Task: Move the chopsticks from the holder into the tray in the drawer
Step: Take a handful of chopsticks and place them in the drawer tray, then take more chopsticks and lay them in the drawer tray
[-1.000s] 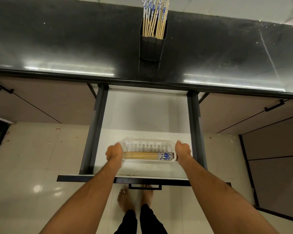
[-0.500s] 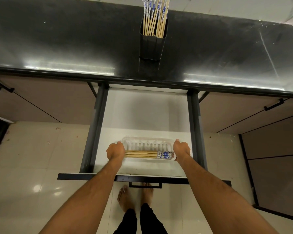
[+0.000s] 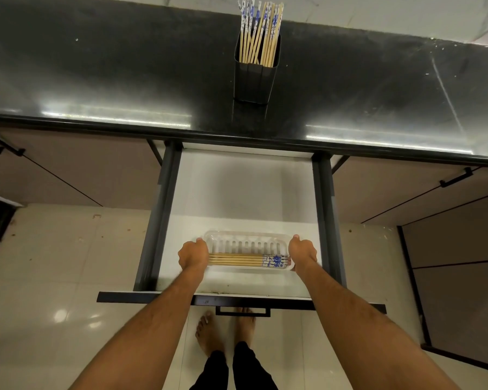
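A clear plastic tray (image 3: 247, 238) lies in the open white drawer (image 3: 237, 192), near its front. Several bamboo chopsticks with blue-and-white ends (image 3: 243, 260) lie flat along the tray's near side. My left hand (image 3: 193, 256) grips the tray's left end and my right hand (image 3: 302, 252) grips its right end. A dark square holder (image 3: 253, 83) stands on the black countertop (image 3: 96, 66) behind the drawer, with several more chopsticks (image 3: 259, 32) standing upright in it.
Dark rails (image 3: 158, 218) run along both sides of the drawer, and its black front with a handle (image 3: 243, 311) is nearest me. Closed cabinet doors (image 3: 68, 170) flank the drawer. My bare feet (image 3: 226, 330) stand on the pale tiled floor below.
Both hands have pushed the tray slightly farther back into the drawer. The chopsticks inside it and those in the holder have stayed put.
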A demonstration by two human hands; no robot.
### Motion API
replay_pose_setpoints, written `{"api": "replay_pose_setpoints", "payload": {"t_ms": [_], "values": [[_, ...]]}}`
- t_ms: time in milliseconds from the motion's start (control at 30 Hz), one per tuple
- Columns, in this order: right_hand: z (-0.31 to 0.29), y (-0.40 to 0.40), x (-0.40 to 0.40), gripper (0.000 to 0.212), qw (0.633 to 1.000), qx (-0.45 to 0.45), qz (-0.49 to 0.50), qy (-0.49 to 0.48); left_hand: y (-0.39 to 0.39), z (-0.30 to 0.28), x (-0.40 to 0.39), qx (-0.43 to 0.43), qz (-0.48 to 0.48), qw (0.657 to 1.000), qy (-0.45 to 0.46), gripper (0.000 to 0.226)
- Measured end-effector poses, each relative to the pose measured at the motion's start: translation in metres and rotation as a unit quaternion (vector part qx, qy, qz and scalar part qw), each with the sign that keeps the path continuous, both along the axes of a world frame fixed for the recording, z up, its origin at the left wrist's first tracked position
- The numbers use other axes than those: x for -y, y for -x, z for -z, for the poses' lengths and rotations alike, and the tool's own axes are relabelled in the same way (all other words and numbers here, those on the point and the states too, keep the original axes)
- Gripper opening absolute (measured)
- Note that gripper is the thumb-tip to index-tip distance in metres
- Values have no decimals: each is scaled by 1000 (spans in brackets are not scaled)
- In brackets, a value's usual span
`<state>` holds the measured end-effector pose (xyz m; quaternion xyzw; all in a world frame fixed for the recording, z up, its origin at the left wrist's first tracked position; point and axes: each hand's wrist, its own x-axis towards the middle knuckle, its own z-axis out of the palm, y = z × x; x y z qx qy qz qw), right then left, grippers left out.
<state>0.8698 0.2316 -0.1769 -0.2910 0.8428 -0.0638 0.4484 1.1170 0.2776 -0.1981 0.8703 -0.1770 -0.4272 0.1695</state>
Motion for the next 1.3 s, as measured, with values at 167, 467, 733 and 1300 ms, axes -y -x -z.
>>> {"api": "replay_pose_setpoints", "payload": {"t_ms": [167,467,733,1300], "values": [[-3,-1,-2,49,1000,0,-4,1,-3,-1,0,-12,-3,1000,-3,40],[-33,-9,14,51,962,-139,-194,136,-8,-39,27,130,176,972,91,43],[-107,-32,65,47,799,-312,-408,311,-9,-116,93,336,398,806,281,33],[-256,-59,227,63,687,-396,-417,443,0,-277,268,459,409,662,429,42]]}}
